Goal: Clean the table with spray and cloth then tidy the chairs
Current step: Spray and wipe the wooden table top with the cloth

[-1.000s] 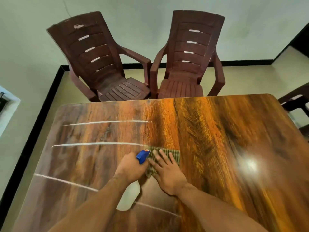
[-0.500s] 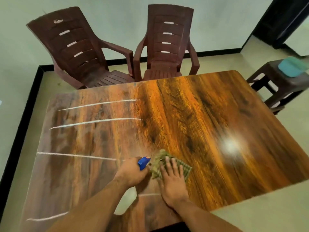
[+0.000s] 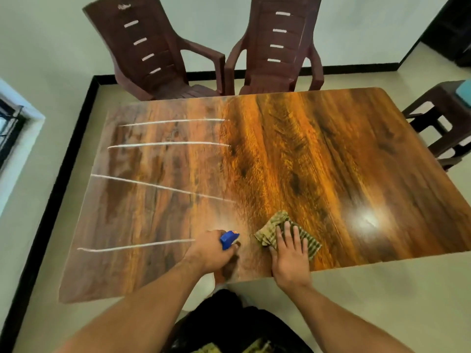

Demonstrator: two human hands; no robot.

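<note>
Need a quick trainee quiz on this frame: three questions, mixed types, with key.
1. True or false: the right hand lies flat on the cloth on the table.
2. The left hand grips: A) a sponge, B) the spray bottle, C) a chair arm.
3. How many white lines cross the table's left part?
Key: 1 true; 2 B; 3 four.

The surface (image 3: 331, 154) is patterned in glossy orange-brown wood grain, crossed by four white streaks (image 3: 168, 143) toward its left edge. The cloth (image 3: 270, 230) is checked in olive green and cream. The spray bottle (image 3: 229, 239) is topped in blue. Two chairs (image 3: 153, 39) (image 3: 277, 38) at the far edge are coloured maroon-brown.
</note>
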